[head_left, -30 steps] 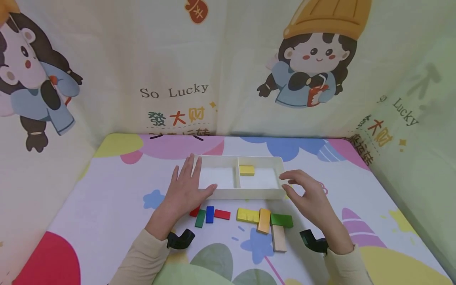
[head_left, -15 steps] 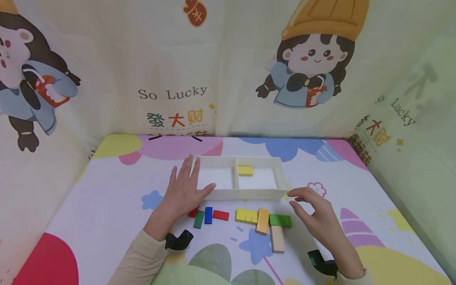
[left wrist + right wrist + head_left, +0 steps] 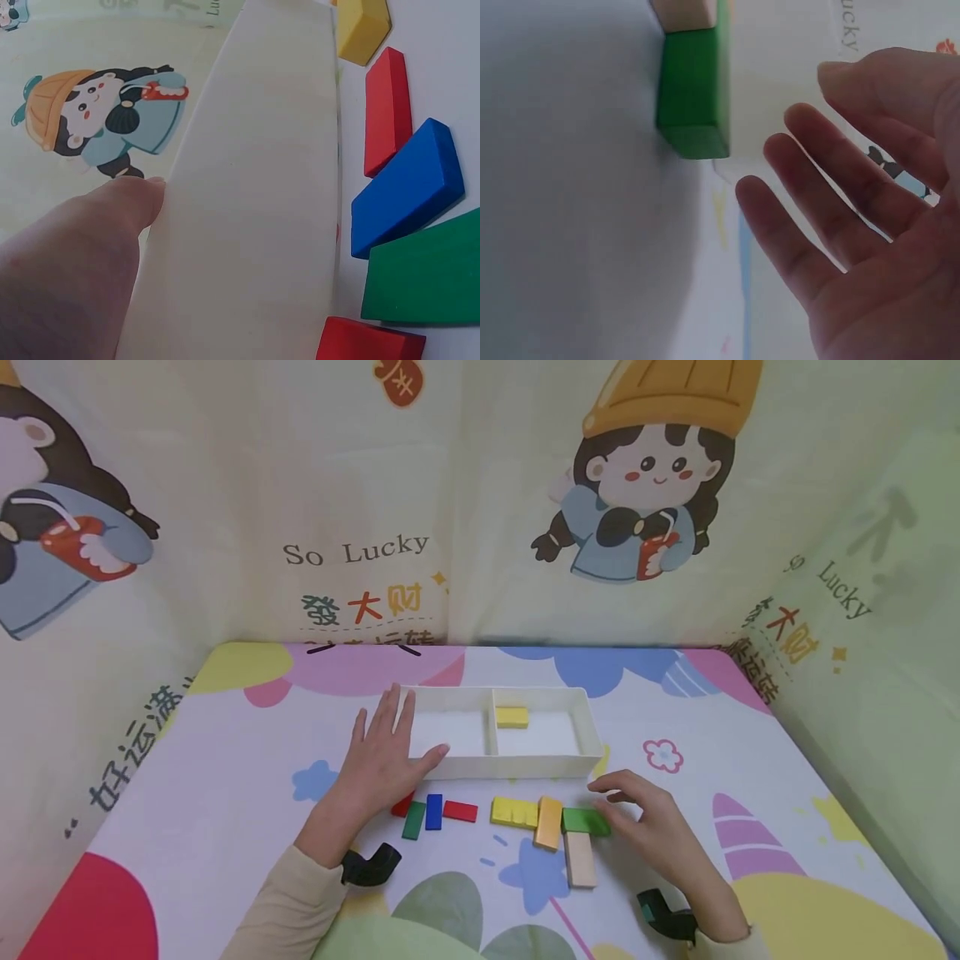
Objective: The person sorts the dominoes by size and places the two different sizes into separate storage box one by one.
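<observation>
Left: my left hand [image 3: 375, 768] is at the left end of the white tray [image 3: 510, 767], fingers straight and spread, thumb tip at the top edge of the near wall. Grip released.

Near side of tray, on the table [image 3: 240, 777]: left red block [image 3: 401, 804], partly hidden by my left hand in the head view; left green block [image 3: 413, 821], slanted; blue block [image 3: 433, 812], just beside it; right red block [image 3: 460, 811], lying crosswise.

Centre: tray has 2 compartments. Inner yellow block [image 3: 512, 717], count 1, lies in the right compartment, close to the divider [image 3: 492, 727].

Further right, near side: outer yellow block [image 3: 514, 812], then orange block [image 3: 548, 823], set lengthwise against it; pale block [image 3: 580, 860], its far end touching right green block [image 3: 581, 821].

Right: my right hand [image 3: 645, 814] is beside the right green block, fingers loosely bent. Right wrist view shows thumb and fingers apart from that block; grip released, nothing grasped.
</observation>
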`<state>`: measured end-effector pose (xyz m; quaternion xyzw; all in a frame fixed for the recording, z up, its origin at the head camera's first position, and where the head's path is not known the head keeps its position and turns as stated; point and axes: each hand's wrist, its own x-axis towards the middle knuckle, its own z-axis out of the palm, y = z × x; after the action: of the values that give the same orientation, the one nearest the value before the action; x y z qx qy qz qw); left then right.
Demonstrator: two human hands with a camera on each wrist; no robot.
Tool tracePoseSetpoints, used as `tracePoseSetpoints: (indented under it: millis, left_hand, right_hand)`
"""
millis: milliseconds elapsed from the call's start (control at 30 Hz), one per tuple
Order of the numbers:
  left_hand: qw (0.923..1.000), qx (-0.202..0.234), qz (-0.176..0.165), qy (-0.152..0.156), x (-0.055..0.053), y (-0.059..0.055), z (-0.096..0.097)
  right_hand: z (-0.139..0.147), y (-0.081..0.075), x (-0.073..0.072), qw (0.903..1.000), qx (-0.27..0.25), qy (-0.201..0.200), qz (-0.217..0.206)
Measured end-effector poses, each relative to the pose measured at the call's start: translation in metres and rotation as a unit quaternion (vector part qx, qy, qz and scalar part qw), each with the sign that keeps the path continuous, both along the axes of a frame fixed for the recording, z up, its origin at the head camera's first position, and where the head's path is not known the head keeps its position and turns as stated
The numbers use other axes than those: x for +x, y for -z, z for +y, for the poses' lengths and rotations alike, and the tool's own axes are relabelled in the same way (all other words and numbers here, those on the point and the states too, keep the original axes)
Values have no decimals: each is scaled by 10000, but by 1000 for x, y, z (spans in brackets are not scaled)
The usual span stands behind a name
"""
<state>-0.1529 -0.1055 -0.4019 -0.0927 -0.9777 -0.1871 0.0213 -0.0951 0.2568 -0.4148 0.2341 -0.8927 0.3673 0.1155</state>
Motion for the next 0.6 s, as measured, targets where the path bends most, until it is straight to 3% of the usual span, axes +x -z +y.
tracePoseSetpoints:
  millis: [267, 600]
  left_hand:
    - [10000, 10, -34, 10, 0, -1, -1]
    - [9999, 83, -44, 57, 0, -1, -3]
  right_hand:
    - [1, 11, -2, 9962, 225, 43, -835]
    - [-2, 14, 1, 9909, 476, -71, -1256]
